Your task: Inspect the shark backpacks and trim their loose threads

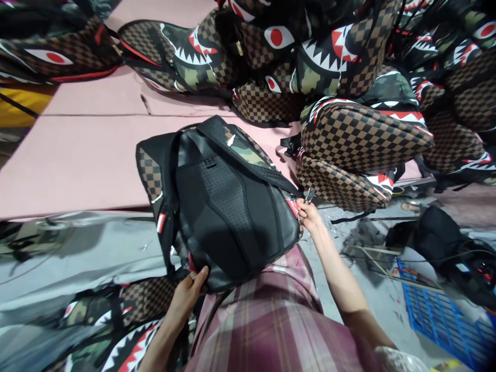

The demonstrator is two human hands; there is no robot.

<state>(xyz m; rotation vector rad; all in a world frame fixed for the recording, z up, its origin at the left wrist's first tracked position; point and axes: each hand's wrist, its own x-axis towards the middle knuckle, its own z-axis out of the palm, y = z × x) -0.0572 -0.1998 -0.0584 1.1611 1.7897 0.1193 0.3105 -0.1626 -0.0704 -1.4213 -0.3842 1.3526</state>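
Note:
A black backpack (228,206) lies with its padded back panel and shoulder straps facing up, partly on the pink table and partly over my lap. My left hand (191,287) grips its lower left corner, the thumb on top of the panel. At the right side my right hand (309,213) is closed at the backpack's edge, beside the lower end of a strap. A small metal tool (309,195), perhaps snips, sticks up from my right hand. Brown checks and camouflage show on the backpack's sides.
More checked, shark-mouth backpacks (360,134) are piled along the back and right of the pink table (85,155). Others (143,299) lie low at the left. A blue plastic crate (445,310) and a black bag (445,243) are at the lower right.

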